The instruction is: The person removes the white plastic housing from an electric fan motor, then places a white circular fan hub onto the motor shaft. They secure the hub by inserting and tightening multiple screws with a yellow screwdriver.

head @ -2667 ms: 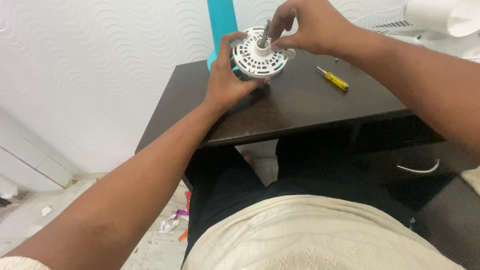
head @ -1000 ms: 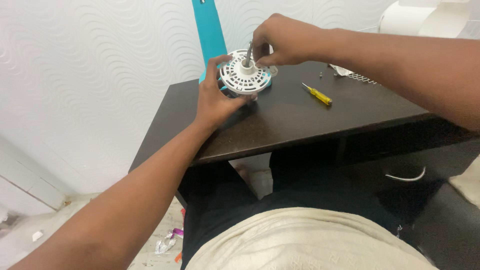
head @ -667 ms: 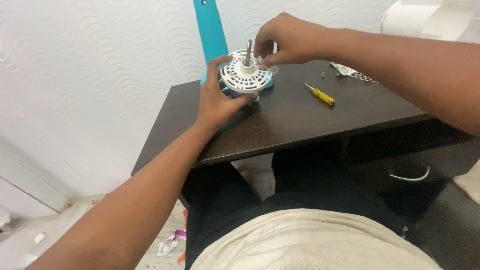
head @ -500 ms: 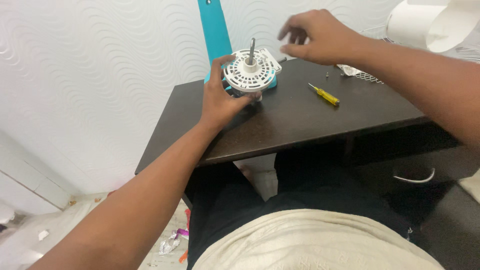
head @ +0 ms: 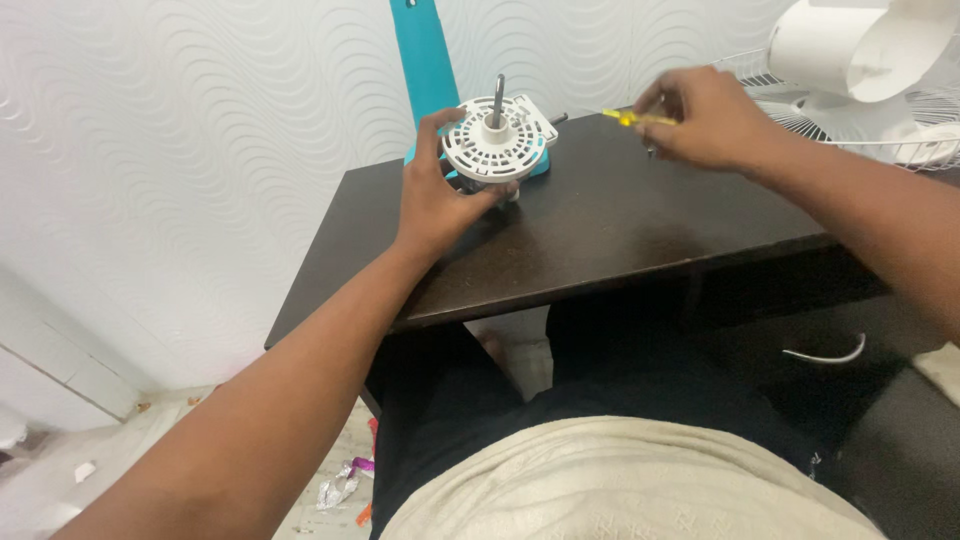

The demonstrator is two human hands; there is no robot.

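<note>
A round white slotted fan motor housing (head: 497, 142) with a metal shaft (head: 496, 100) sticking up stands at the far edge of a dark wooden table (head: 580, 230). My left hand (head: 440, 195) grips the housing's near left side. My right hand (head: 700, 118) hovers above the table to the right, fingers closed on a small yellow-handled screwdriver (head: 628, 118) that points left toward the housing.
A teal fan stand (head: 422, 60) rises behind the housing against the patterned white wall. A white fan blade and wire guard (head: 860, 70) lie at the table's back right. Scraps litter the floor at lower left (head: 340, 480).
My right hand left the shaft, moved right and picked the yellow screwdriver up off the table. My left hand stayed on the housing.
</note>
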